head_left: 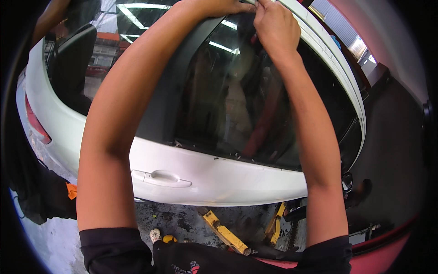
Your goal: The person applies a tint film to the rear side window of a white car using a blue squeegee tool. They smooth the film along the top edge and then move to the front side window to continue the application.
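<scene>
Reaching up to the top of the window [223, 109]

A person has 2 bare arms up on the side of a white car [237, 176]. The left hand [223, 6] is up by the top of the dark post [164, 96], and part of it is cut off by the edge of the view. The right hand [278, 29] is just beside it, over the top bit of the window. The tips of the 2 hands come close together there. The right thumb and finger are bent in, with only a small gap or no gap. I cannot tell if they pinch anything. The left fingers are mostly hidden, so I cannot tell how far open that hand is, or if it has hold of something.

The window is in the side of the car. From the fingertips, the glass goes down toward the person and out to the right. Its long way runs from left to right. Its top edge slants down to the right, next to the white roof edge [326, 42]. The right hand is nearer to the middle of the glass. The left hand is nearer to the post.

Below the window is the door handle [164, 178]. A yellow bar [226, 232] is down low, past the car's side.
</scene>
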Tool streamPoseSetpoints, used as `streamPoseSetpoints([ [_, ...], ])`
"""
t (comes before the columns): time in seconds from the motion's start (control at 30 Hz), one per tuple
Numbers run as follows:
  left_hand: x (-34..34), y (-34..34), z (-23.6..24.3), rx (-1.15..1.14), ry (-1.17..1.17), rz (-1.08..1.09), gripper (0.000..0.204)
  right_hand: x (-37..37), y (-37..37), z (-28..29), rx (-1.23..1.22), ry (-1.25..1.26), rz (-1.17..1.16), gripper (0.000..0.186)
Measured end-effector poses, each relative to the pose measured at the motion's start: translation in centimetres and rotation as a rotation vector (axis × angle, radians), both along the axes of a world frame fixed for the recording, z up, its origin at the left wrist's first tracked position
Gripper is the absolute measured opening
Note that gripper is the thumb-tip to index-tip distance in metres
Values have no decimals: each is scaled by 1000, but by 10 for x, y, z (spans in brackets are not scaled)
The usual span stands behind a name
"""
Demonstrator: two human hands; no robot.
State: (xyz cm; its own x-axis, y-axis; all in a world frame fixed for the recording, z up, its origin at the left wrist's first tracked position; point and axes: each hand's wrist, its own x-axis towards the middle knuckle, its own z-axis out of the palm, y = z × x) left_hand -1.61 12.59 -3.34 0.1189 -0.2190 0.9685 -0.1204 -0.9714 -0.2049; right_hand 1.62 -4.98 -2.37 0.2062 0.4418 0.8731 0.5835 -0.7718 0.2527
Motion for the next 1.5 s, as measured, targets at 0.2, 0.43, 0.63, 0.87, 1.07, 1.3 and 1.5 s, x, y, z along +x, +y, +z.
streamPoseSetpoints([
  [0.2,-9,0,-3,-24,59,-31,80,8,-19,27,-229,-56,136,32],
  [0.43,-12,-10,6,-21,154,24,77,2,-1,-8,46,13,41,30],
  [0.63,8,-4,-1,16,-106,43,54,17,1,11,232,191,351,38],
  [0.87,0,-10,1,-3,-154,-78,23,-3,-71,-57,439,459,412,38],
  [1.07,-5,-24,13,-37,-106,26,11,-2,-91,-121,486,356,407,40],
  [1.3,-17,-49,16,134,88,264,14,-32,-87,-130,571,910,543,43],
  [1.5,-4,-58,11,155,4,435,19,-62,-68,-134,502,884,492,39],
])
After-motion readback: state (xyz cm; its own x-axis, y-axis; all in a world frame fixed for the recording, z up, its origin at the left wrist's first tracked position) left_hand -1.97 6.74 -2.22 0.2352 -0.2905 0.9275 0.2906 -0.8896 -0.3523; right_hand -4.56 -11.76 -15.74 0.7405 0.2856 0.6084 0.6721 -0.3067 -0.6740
